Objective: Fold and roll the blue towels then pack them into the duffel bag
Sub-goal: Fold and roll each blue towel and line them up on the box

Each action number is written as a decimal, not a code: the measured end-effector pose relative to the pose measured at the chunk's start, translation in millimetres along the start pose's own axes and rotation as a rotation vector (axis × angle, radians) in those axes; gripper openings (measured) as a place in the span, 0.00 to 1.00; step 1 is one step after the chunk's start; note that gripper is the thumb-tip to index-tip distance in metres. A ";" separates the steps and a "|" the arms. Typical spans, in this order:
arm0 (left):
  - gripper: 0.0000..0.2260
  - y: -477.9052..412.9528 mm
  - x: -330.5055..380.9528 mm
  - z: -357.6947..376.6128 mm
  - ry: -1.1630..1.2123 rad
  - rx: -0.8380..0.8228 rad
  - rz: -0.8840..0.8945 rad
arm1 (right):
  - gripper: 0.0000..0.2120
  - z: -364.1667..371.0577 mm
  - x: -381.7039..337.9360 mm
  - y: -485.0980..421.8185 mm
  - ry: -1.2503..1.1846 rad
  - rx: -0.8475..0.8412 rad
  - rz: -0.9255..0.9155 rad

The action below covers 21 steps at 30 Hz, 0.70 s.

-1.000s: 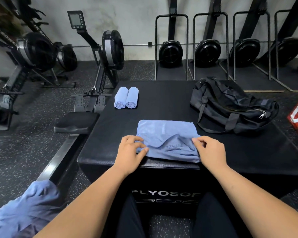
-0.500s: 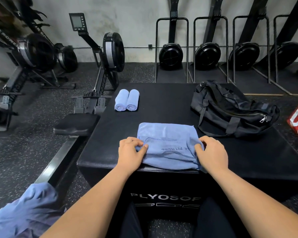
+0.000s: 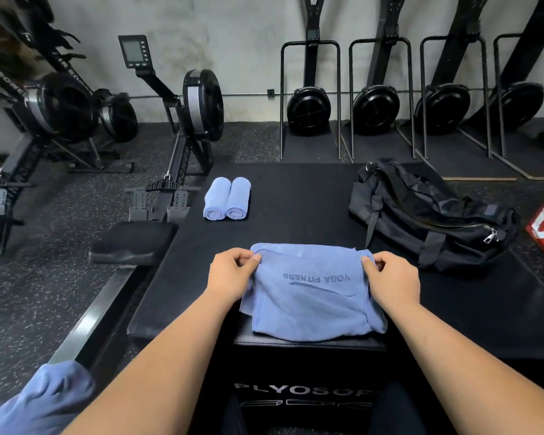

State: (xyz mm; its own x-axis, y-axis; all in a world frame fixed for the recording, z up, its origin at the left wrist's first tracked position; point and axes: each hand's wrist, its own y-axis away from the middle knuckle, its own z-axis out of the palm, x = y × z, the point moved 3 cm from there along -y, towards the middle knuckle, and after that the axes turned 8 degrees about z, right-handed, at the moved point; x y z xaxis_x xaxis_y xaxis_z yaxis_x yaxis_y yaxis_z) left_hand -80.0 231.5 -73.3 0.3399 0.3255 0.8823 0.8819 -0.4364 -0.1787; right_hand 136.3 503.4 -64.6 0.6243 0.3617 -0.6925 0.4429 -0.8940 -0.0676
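The blue towel (image 3: 311, 296) lies on the padded black bench (image 3: 296, 196) at its near edge, straight in front of the person, with a folded-over layer on top whose "YOGA FITNESS" print reads upside down from here. The left hand (image 3: 230, 274) pinches the far left corner of that layer between thumb and curled fingers, and the right hand (image 3: 390, 277) pinches the far right corner the same way, so each hand is narrow and holding cloth. The towel looks thin, soft and light. It will have no stiffness of its own, will sag wherever it is unsupported, and will likely wrinkle or slide layer over layer if it is dragged. The corners and the folded edge seem the best places to take hold, with the cloth kept taut between the two hands so the edges line up. For rolling, flat fingers across the full width should keep the roll even. Two rolled towels (image 3: 226, 199) lie side by side, touching, at the far left of the bench. The black duffel bag (image 3: 427, 215) slumps at the far right, well apart from them, and its zip looks drawn closed. More blue cloth (image 3: 44, 400) is heaped at lower left, off the bench.
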 end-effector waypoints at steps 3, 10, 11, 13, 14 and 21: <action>0.06 -22.7 1.0 -1.4 -0.007 0.035 -0.017 | 0.07 9.1 -5.0 -19.8 -0.021 -0.009 -0.034; 0.04 -60.7 -4.2 12.9 -0.227 0.024 -0.068 | 0.04 28.9 -8.6 -51.1 0.019 -0.006 0.038; 0.04 -62.3 -7.3 17.2 -0.274 0.006 -0.077 | 0.06 32.2 -7.6 -52.7 0.056 -0.006 0.034; 0.04 -61.8 -14.2 24.9 -0.376 -0.020 -0.094 | 0.07 40.1 -3.6 -53.6 0.104 -0.011 0.008; 0.04 -61.1 -18.4 28.2 -0.424 -0.024 -0.091 | 0.08 44.2 -0.9 -53.4 0.110 -0.005 0.000; 0.05 -59.4 -31.1 31.8 -0.404 0.078 -0.014 | 0.09 54.5 11.8 -48.6 -0.014 0.141 0.014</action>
State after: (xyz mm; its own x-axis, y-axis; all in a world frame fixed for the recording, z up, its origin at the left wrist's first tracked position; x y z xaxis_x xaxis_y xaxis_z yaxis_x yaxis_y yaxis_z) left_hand -132.6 274.0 -103.9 0.4149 0.6408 0.6460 0.9042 -0.3698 -0.2139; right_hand 87.1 536.7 -108.6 0.6200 0.3462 -0.7041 0.3387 -0.9276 -0.1579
